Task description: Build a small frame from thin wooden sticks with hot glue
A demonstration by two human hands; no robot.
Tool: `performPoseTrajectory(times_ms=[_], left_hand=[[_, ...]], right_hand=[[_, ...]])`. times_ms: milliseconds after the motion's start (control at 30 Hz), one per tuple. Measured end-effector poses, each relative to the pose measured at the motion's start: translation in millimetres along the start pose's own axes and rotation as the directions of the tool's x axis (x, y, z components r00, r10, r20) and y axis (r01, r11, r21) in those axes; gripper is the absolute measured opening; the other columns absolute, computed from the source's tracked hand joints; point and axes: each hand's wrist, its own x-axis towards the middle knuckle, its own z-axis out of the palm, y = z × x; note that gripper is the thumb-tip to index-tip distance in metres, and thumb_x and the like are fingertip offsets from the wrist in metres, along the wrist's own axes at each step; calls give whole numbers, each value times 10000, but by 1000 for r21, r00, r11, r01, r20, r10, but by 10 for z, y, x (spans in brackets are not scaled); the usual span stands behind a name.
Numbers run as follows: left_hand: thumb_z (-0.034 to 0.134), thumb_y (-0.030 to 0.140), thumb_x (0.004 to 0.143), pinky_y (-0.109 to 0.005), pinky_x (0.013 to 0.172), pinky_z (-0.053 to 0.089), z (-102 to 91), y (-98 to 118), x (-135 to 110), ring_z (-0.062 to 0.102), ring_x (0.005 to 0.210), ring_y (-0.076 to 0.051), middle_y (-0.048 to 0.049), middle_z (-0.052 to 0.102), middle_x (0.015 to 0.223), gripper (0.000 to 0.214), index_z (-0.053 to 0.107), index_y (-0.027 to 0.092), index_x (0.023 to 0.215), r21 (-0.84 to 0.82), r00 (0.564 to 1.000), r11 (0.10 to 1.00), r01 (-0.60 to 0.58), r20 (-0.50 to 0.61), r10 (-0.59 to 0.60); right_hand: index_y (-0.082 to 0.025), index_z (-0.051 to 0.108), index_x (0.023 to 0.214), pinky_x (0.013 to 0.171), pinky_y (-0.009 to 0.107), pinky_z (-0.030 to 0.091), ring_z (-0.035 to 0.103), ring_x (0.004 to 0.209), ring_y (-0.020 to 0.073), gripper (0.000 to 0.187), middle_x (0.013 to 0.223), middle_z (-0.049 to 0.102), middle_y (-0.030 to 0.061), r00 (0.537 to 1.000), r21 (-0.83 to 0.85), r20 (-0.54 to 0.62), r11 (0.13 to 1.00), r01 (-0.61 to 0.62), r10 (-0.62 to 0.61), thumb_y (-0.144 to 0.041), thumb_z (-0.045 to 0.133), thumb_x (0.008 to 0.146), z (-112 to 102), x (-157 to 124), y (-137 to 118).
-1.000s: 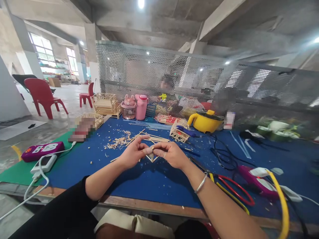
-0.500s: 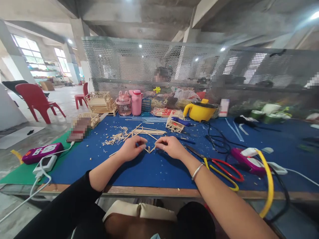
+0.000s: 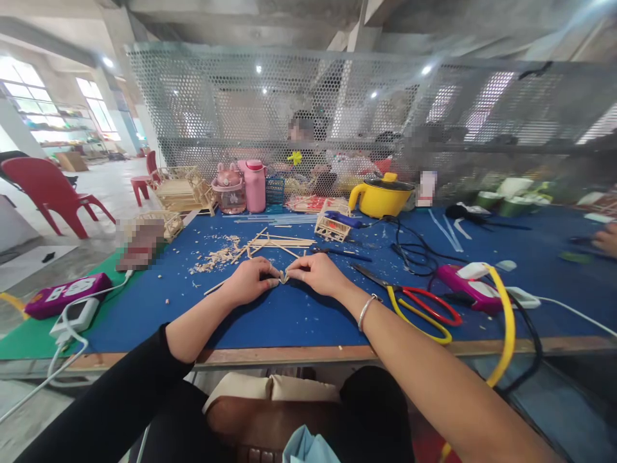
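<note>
My left hand and my right hand meet low over the blue mat, fingers pinched toward each other. Between the fingertips shows a small piece of thin wooden stick, bent or joined in a V; the fingers cover most of it. Just beyond lies a loose pile of thin wooden sticks. Small wooden offcuts are scattered to its left. A pair of scissors with red and yellow handles rests right of my right hand.
A small stick-built frame with a blue-handled tool stands farther back, near a yellow pot and a pink bottle. Purple power strips with cables lie at both sides. Behind the mesh screen sits a person; another person's hand shows far right.
My hands have come closer together, and the V-shaped stick piece between them is now more covered by my fingers. The camera view has shifted slightly right and down.
</note>
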Motion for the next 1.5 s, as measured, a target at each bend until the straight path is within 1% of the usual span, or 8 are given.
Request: performPoseTrajectory(times_ms=[467, 767, 933, 1033, 1133, 1300, 1400, 1500], left_hand=[[615, 232, 765, -306, 844, 473, -1, 9, 4, 612, 839, -161, -33, 675, 878, 152, 719, 218, 875, -6, 1000, 1000, -19, -6, 19], [597, 224, 775, -309, 855, 464, 0, 11, -9, 610, 855, -169, -44, 654, 900, 167, 722, 213, 886, 31, 999, 999, -35, -10, 35], [529, 163, 796, -300, 834, 473, 24, 49, -17, 605, 849, -170, -54, 637, 917, 246, 714, 209, 951, 132, 999, 990, -44, -9, 45], [483, 131, 805, -293, 833, 475, 48, 77, -14, 603, 860, -173, -65, 628, 930, 279, 718, 200, 939, 218, 998, 975, -49, -15, 53], [490, 143, 799, -299, 843, 478, 51, 87, -8, 609, 875, -183, -69, 633, 960, 265, 716, 198, 926, 256, 999, 966, -35, -23, 42], [511, 137, 765, -301, 887, 475, 12, 46, -4, 621, 941, -186, -60, 659, 1007, 229, 708, 197, 865, 233, 998, 971, -46, -20, 52], [487, 115, 761, -303, 926, 463, -19, -5, 9, 621, 984, -179, -56, 671, 1052, 260, 709, 200, 865, 179, 995, 979, -96, 10, 95], [455, 90, 758, -322, 985, 431, -51, -62, 33, 603, 1060, -181, -57, 659, 1143, 336, 696, 195, 968, 112, 994, 988, -108, 6, 108]], right_hand=[[-207, 746, 808, 726, 244, 462, 658, 743, 155, 139, 812, 743, 16, 999, -165, -13, 985, 48, -51, -248, 614, 797, 15, -2, -57], [-222, 750, 863, 711, 242, 449, 650, 785, 165, 187, 853, 742, 20, 998, -159, 36, 986, 52, -47, -300, 585, 824, 55, 4, -26], [-186, 685, 1058, 628, 244, 437, 582, 633, 136, 337, 751, 690, 12, 999, -156, -33, 988, 12, -17, -350, 642, 766, -43, 15, 14], [-190, 660, 1081, 765, 290, 465, 601, 796, 163, 312, 932, 679, 49, 988, -252, -145, 968, 21, -59, -168, 544, 792, -140, 40, 72], [-195, 674, 1055, 983, 349, 394, 547, 1083, 205, 462, 1149, 618, 84, 986, -409, -93, 908, 89, -139, 17, 456, 706, -178, 53, 114], [-154, 612, 1176, 1023, 357, 375, 509, 1164, 217, 562, 1266, 544, 130, 985, -421, -62, 899, 122, -163, 41, 441, 677, -159, 38, 131], [-173, 619, 1162, 907, 341, 450, 597, 998, 203, 527, 1101, 652, 97, 996, -377, -11, 923, 79, -90, 3, 490, 682, -176, 31, 146], [-179, 699, 987, 716, 283, 471, 612, 710, 156, 342, 794, 691, 37, 999, -354, 52, 935, 27, -9, -70, 533, 709, -193, 22, 138]])
